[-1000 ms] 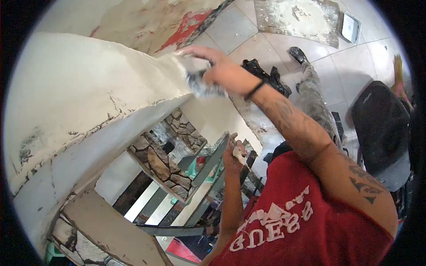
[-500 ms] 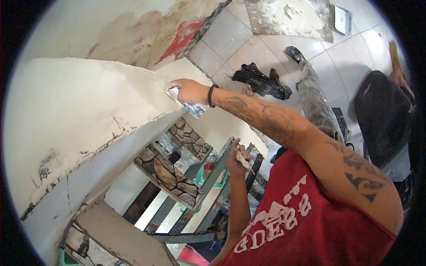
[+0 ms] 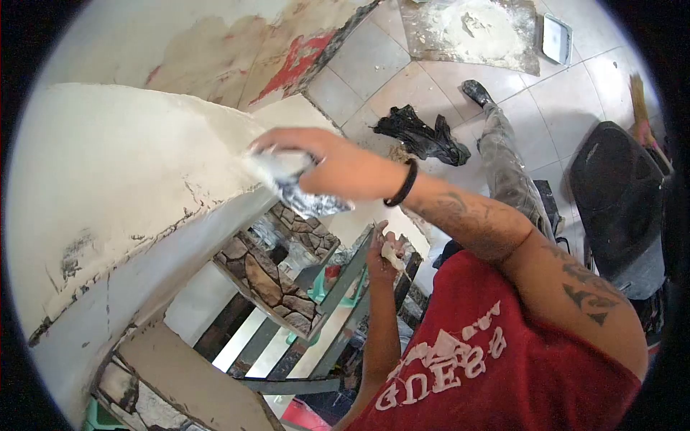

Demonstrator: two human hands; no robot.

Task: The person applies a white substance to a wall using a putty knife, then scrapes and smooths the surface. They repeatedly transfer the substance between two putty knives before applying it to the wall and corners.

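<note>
My right hand [image 3: 334, 165], a black band at its wrist, is closed on a shiny metal putty scraper [image 3: 316, 203], blurred by motion. It is over the near end of a cream plastered ledge [image 3: 144, 144], whose edge is rough and chipped. Lower down, my left hand [image 3: 381, 262] is raised with its fingers curled round a lump of white putty [image 3: 392, 256], and white smears mark its skin.
Below the ledge are stone-patterned panels [image 3: 269, 284] and dark slats [image 3: 291, 355]. A black plastic bag [image 3: 424, 136] lies on the tiles. Farther off are a powder-covered board [image 3: 474, 32], a white tray [image 3: 556, 39], a black chair-like object [image 3: 614, 201] and a broom [image 3: 638, 108].
My right hand and the scraper have come nearer the camera, lifting off the ledge corner and shifting slightly down and right. My left hand has stayed almost in place.
</note>
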